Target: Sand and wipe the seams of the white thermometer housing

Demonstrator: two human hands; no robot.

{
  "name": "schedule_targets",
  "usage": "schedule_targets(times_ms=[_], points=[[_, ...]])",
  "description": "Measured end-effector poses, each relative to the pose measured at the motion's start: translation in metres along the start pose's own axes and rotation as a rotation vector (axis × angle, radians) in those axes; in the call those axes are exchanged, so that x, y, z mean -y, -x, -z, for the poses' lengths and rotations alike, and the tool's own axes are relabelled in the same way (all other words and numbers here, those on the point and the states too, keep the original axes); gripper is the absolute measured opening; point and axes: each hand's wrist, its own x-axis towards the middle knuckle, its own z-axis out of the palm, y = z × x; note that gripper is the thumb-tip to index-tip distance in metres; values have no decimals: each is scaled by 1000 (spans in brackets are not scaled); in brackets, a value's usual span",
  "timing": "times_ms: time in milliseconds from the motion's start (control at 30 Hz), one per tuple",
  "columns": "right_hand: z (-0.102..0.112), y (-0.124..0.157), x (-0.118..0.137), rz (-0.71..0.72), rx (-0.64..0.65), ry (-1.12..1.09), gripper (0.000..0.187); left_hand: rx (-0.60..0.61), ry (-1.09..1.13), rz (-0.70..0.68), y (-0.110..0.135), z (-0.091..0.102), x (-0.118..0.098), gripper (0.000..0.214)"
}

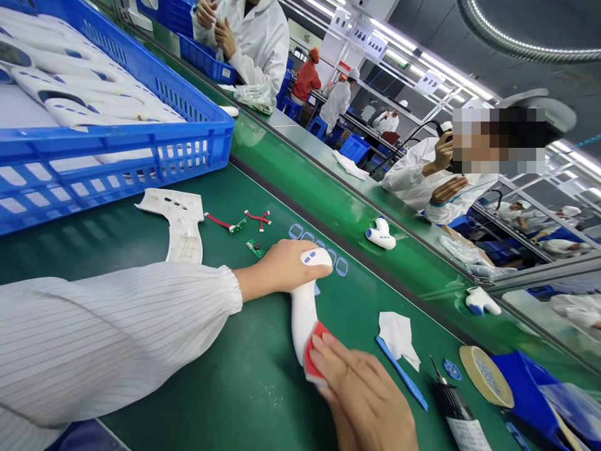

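A white handheld plastic device (304, 319) with small blue buttons lies on the green mat. My left hand (286, 266) is wrapped around its rounded head, thumb across the front. Against the lower end of its handle, my right hand (361, 382) presses a red pad (315, 351) with a pale underside; the fingers lie over the pad. Just beyond my left hand are a small green circuit board (255, 248), a red cable with a board (225, 223), another red cable (260, 218) and several blue ring-shaped pieces (320, 247). An open white shell half (181, 219) lies behind my left forearm.
A blue crate (197, 134) of white shells stands at left. Right of my hands are a white paper scrap (398, 335), a blue stick tool (402, 374), a black electric screwdriver (453, 401) and a tape roll (486, 376). Devices (381, 234) lie on the green conveyor (300, 175); co-workers sit opposite.
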Motion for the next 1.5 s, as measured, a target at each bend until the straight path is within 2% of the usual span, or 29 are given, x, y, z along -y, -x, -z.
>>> schedule_targets(times_ms=[67,233,433,633,800,1000,1167,1367,1500], points=[[0,0,1,0,-16,-3,23,-8,-13,-6,0,0,1,30],[-7,-14,2,-104,-96,-68,24,-32,-29,13,-1,0,2,35],[-3,0,6,-26,-26,71,22,-3,36,32,0,-1,2,35],[-7,-14,5,-138,-107,11,25,-20,-19,5,0,0,0,31],[0,-3,8,-54,-43,92,23,-8,34,21,0,-1,2,35],[-4,-13,3,-140,-113,-9,23,-26,-23,11,2,1,0,32],[0,0,10,-53,-51,100,21,0,-8,34,1,1,0,36],[-8,-12,7,-147,-114,44,20,-14,-29,13,0,0,-1,32],[-5,-6,12,-97,-64,121,22,-5,-26,27,0,1,-1,34]])
